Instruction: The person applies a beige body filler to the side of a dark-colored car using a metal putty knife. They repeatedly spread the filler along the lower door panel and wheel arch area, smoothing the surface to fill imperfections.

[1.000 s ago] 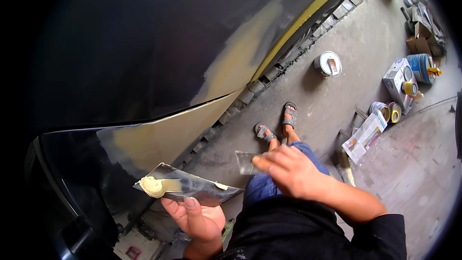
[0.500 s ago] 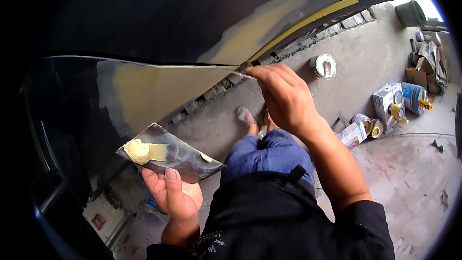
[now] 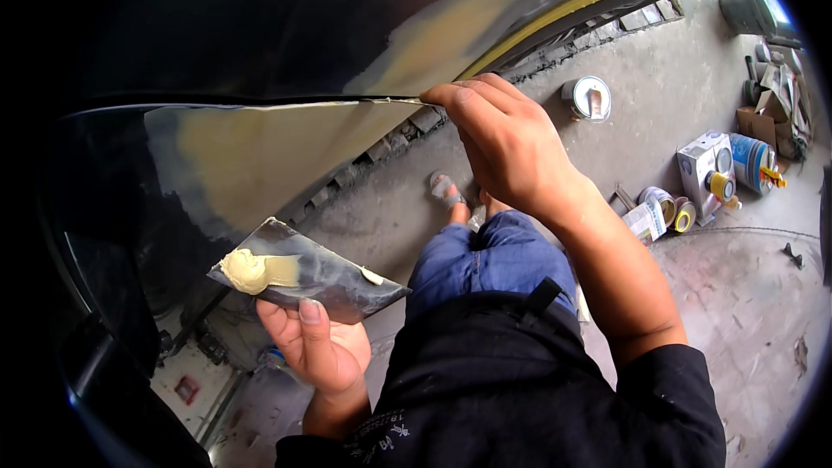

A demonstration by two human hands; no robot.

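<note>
My left hand [image 3: 316,348] grips a dark flat plate [image 3: 342,290] by its near edge, thumb on top. A mound of cream-coloured putty [image 3: 245,270] sits on its left end, with a smear beside it and a small dab near the right edge. Between the fingers and thumb of my right hand [image 3: 516,152] is a thin putty spreader [image 3: 400,100], seen almost edge-on. It lies at the gap between two black vehicle body panels. Beige filler patches cover part of the lower panel [image 3: 260,160] and the upper panel [image 3: 464,30].
A yellow strip [image 3: 563,17] runs along the upper panel's lower edge. On the concrete floor stand a white-lidded can [image 3: 589,99], a box [image 3: 700,165], a blue can [image 3: 752,160], tape rolls [image 3: 684,215] and a dark bucket [image 3: 747,12]. My sandalled foot [image 3: 448,189] is below.
My right hand has moved slightly up and left, bringing the spreader against the panel gap. The plate stays nearly where it was in my left hand. The view has shifted a little.
</note>
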